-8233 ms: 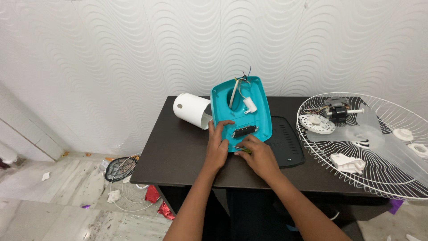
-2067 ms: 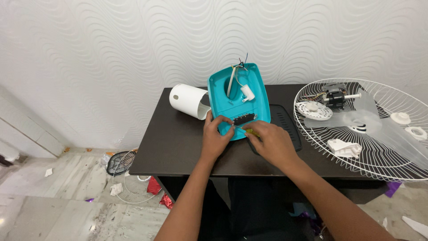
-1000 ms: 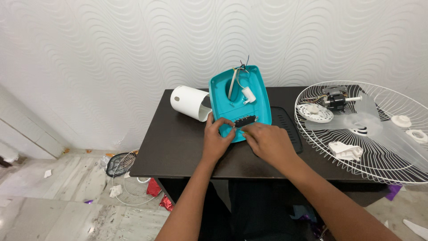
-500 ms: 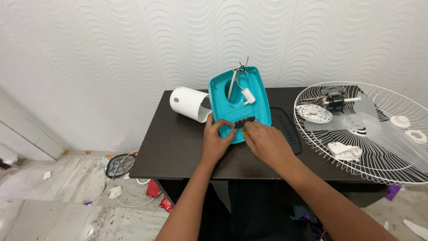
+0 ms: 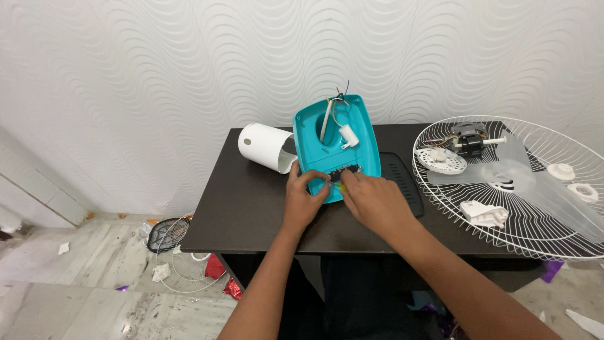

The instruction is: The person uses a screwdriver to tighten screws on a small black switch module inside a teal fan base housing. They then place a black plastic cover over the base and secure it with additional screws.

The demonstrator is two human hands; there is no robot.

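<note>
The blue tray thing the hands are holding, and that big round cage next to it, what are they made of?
The turquoise housing looks like moulded plastic: even colour, soft sheen, rounded rim. The left hand and the right hand rest at its lower edge. The fan guard looks like thin metal wire coated white, though plastic cannot be ruled out.

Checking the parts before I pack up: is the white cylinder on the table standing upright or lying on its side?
On its side. The white cylinder lies on the dark table, its open end toward the teal housing.
</note>
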